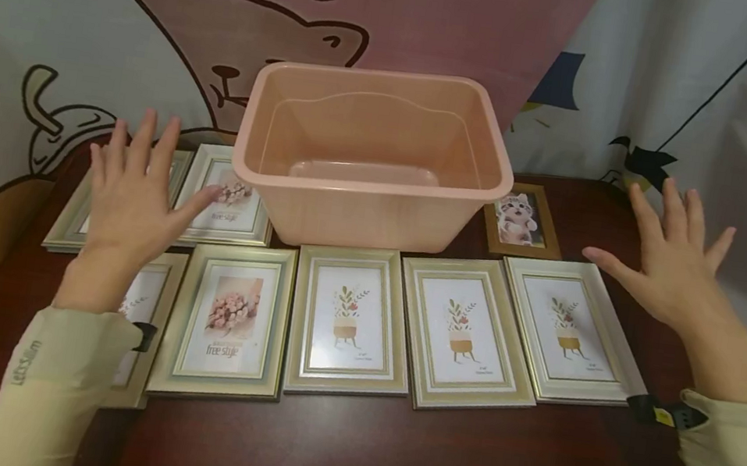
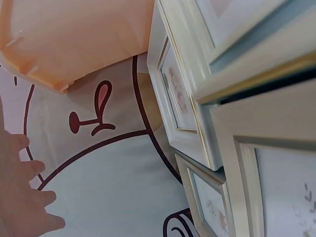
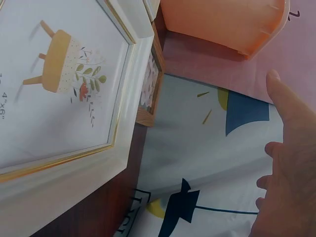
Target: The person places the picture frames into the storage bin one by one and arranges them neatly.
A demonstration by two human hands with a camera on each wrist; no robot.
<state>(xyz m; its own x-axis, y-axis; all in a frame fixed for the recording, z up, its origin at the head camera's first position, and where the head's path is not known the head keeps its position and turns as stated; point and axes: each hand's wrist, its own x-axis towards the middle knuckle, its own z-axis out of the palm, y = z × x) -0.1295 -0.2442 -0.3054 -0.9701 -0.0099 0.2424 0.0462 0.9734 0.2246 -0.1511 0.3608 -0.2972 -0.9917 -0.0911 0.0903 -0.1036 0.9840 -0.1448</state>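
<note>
My left hand [image 1: 133, 201] is raised with fingers spread above the picture frames on the left, holding nothing. Spread in the same way, my right hand [image 1: 677, 265] hovers beyond the right end of the front row and grips nothing. Between them stands a pink plastic bin [image 1: 361, 216], with nothing seen inside. Nearest the right hand is a white picture frame [image 1: 569, 330] with a plant print, also large in the right wrist view. Under the left forearm lies a partly hidden picture frame [image 1: 159, 323]. A flower-print frame [image 1: 223, 319] lies beside it.
Two more plant-print frames, one pale gold [image 1: 353, 321] and another [image 1: 469, 332], lie in front of the bin. Behind left are a white frame [image 1: 204, 230] and a partly covered frame [image 1: 66, 224]. A small brown frame [image 1: 549, 240] with a cat picture lies right of the bin. A cartoon curtain [image 1: 444, 22] hangs behind the dark table [image 1: 386, 463].
</note>
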